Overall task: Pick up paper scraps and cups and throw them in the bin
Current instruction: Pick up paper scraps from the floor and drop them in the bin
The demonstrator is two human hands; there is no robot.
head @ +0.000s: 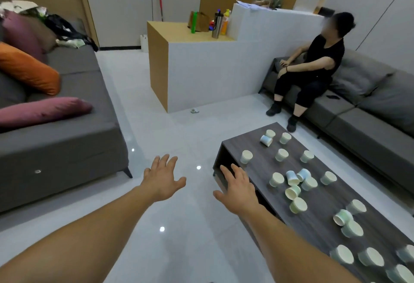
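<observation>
Left hand [164, 176] and right hand [237, 187] hover spread, empty. Paper cups [281, 154] scatter along the dark table [318, 195] at right, which runs near to far; most stand upright, several lie sideways.

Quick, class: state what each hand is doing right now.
Left hand: open, fingers spread, holding nothing.
Right hand: open, fingers spread, holding nothing.

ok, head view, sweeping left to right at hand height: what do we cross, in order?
left sofa → left hand, open over the floor → right hand, open at the table's near corner → cup cluster on the table → right sofa
</observation>
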